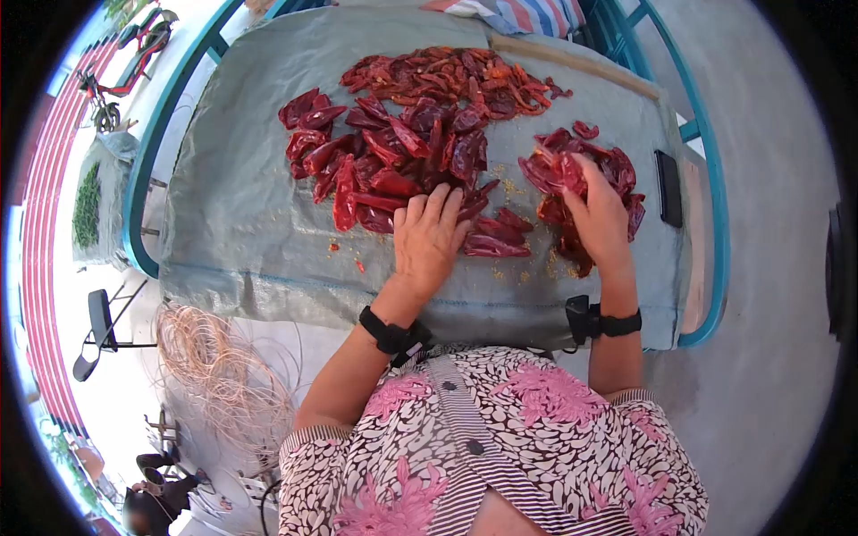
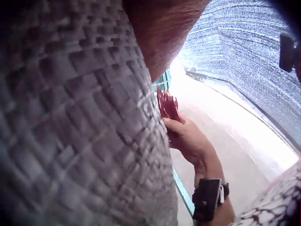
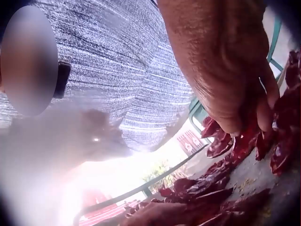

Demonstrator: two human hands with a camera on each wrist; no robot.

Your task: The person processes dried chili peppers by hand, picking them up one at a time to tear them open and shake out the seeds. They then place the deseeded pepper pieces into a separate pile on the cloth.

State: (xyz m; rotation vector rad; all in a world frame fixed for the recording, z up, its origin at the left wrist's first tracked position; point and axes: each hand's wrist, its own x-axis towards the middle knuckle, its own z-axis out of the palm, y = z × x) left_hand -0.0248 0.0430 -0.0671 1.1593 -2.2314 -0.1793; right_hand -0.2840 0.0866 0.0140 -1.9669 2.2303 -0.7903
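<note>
Dark red dried peppers (image 1: 380, 152) lie in a large pile on a grey-green woven sheet (image 1: 232, 161). On the near edge of that pile rests the left hand (image 1: 427, 239), palm down, fingers extended over the peppers. The right hand (image 1: 597, 214) pinches a red pepper (image 1: 565, 171) between thumb and fingers at a smaller pile (image 1: 617, 170) on the right. In the right wrist view the fingertips of the right hand (image 3: 230, 70) touch glossy peppers (image 3: 244, 141). The left wrist view shows the right hand (image 2: 190, 141) beside red peppers (image 2: 168, 106).
Orange-red pepper pieces (image 1: 483, 80) lie at the back. A black phone (image 1: 668, 188) sits near the sheet's right side. Yellow seeds are scattered between the piles. A teal metal frame (image 1: 715, 223) surrounds the sheet. Coiled pale cord (image 1: 210, 366) lies below left, near a striped bag (image 1: 527, 16) behind.
</note>
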